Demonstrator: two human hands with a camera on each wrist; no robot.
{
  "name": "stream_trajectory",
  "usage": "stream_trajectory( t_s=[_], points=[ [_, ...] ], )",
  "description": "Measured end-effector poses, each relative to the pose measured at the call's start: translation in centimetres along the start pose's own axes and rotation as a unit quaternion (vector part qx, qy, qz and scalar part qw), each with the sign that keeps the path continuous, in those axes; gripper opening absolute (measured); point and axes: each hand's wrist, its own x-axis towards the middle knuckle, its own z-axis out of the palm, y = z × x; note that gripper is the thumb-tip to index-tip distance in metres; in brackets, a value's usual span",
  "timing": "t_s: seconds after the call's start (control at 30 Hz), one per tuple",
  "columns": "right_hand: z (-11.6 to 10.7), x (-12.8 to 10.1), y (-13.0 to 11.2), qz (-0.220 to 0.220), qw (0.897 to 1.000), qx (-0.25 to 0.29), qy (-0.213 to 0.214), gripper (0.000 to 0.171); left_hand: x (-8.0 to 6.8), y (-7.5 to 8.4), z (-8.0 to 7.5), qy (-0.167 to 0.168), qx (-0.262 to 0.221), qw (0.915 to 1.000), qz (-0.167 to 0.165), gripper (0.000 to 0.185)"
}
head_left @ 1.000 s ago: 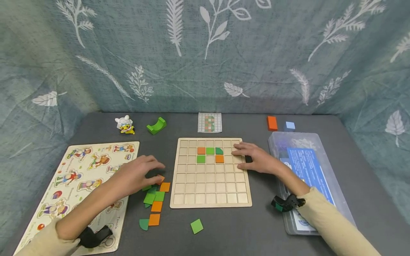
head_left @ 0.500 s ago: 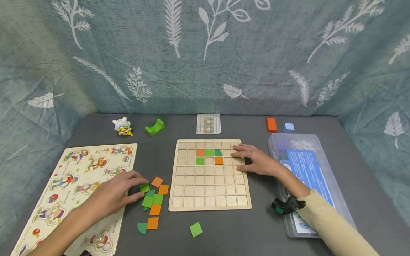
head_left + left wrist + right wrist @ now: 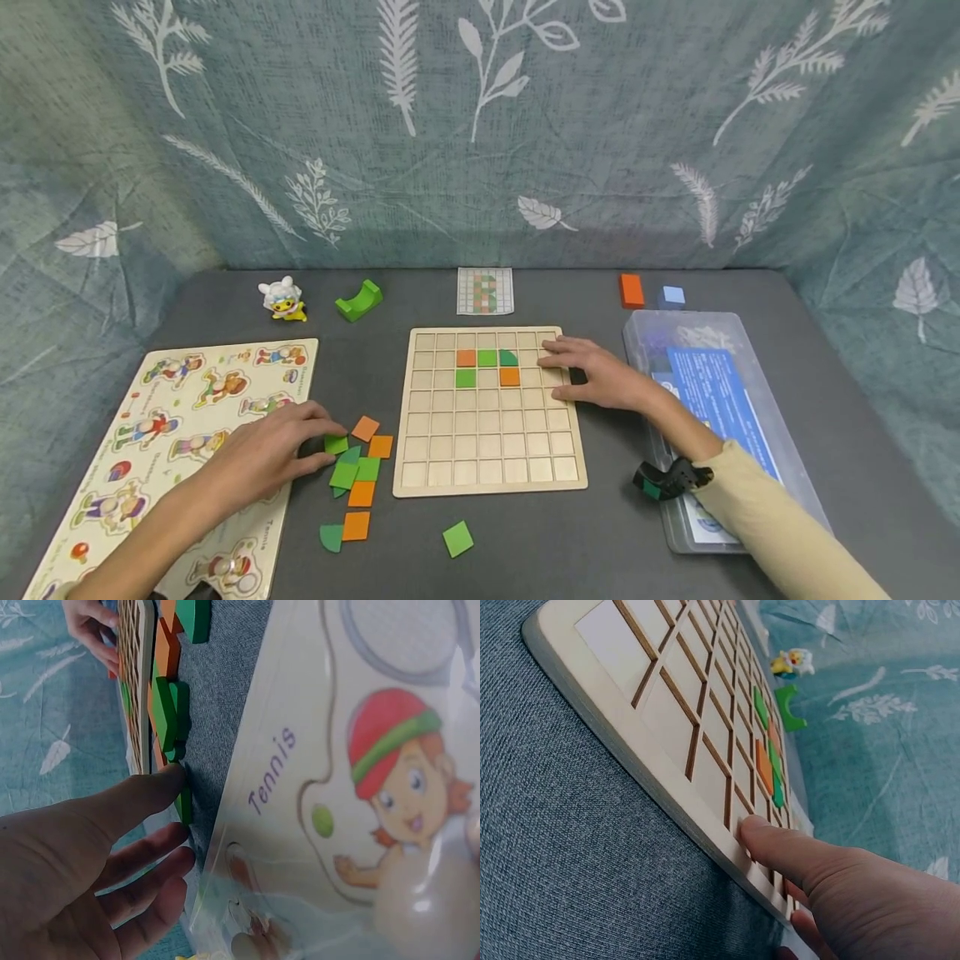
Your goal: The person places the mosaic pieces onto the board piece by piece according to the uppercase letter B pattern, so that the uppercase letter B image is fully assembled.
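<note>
At the left of the loose tile pile, my left hand (image 3: 277, 442) has its thumb and fingertips at opposite edges of a green square tile (image 3: 336, 444), pinching it low over the table. The left wrist view shows that green tile (image 3: 184, 802) between thumb and finger. Beside it lie orange tiles (image 3: 365, 429), green squares (image 3: 343, 476) and dark green quarter-round tiles (image 3: 331, 537). My right hand (image 3: 600, 375) rests with extended fingers on the right edge of the wooden grid board (image 3: 487, 492). Several orange and green tiles (image 3: 466, 378) sit in the board's upper cells.
A picture puzzle board (image 3: 180, 408) lies at left, a clear plastic case (image 3: 731, 392) at right. Behind stand a figurine (image 3: 283, 298), a green arch block (image 3: 359, 301), a pattern card (image 3: 485, 291), a red block (image 3: 632, 291) and a blue block (image 3: 672, 297). One green tile (image 3: 457, 539) lies in front.
My left hand has drawn back leftward from the orange tile at the top of the pile to the green square tile. The right hand stays on the board's edge.
</note>
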Motion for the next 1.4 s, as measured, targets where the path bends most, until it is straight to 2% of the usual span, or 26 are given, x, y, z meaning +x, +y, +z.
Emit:
stream_trajectory(
  t_s=[0.47, 0.53, 0.67, 0.73, 0.8, 0.97, 1.03, 1.13, 1.23, 1.4],
  points=[
    [-0.2, 0.1, -0.2, 0.009, 1.000, 0.002, -0.012, 0.051, 0.4, 0.2, 0.0, 0.001, 0.027, 0.9996, -0.002, 0.023],
    [-0.2, 0.2, -0.2, 0.008, 1.000, 0.001, -0.014, 0.051, 0.4, 0.2, -0.1, 0.012, 0.030, 0.9995, 0.002, 0.023],
    [-0.2, 0.2, -0.2, 0.010, 1.000, 0.001, -0.015, 0.051, 1.0, 0.5, -0.5, 0.065, 0.032, 0.9971, 0.023, 0.022],
    [-0.2, 0.1, -0.2, 0.010, 1.000, 0.001, -0.013, 0.050, 1.8, 1.2, -0.8, 0.086, 0.033, 0.9951, 0.036, 0.023],
    [-0.2, 0.1, -0.2, 0.008, 1.000, -0.001, -0.009, 0.050, 3.1, 2.2, -1.0, 0.093, 0.028, 0.9940, 0.049, 0.023],
    [-0.1, 0.0, -0.1, 0.006, 1.000, -0.004, -0.005, 0.049, 7.0, 5.6, -0.5, 0.084, 0.004, 0.9905, 0.109, 0.025],
    [0.0, 0.0, 0.0, 0.003, 1.000, -0.007, -0.005, 0.049, 8.7, 6.9, -0.1, 0.083, 0.009, 0.9865, 0.141, 0.023],
    [0.0, 0.1, -0.1, 0.002, 1.000, -0.003, -0.006, 0.049, 10.7, 8.4, 0.6, 0.081, 0.022, 0.9817, 0.171, 0.019],
    [0.0, 0.1, -0.1, 0.002, 1.000, -0.007, -0.003, 0.049, 12.1, 9.3, 1.1, 0.071, 0.015, 0.9817, 0.176, 0.017],
    [-0.2, 0.0, -0.1, 0.005, 1.000, -0.010, 0.000, 0.049, 13.5, 9.7, 1.8, 0.044, -0.021, 0.9846, 0.168, 0.020]
  ],
)
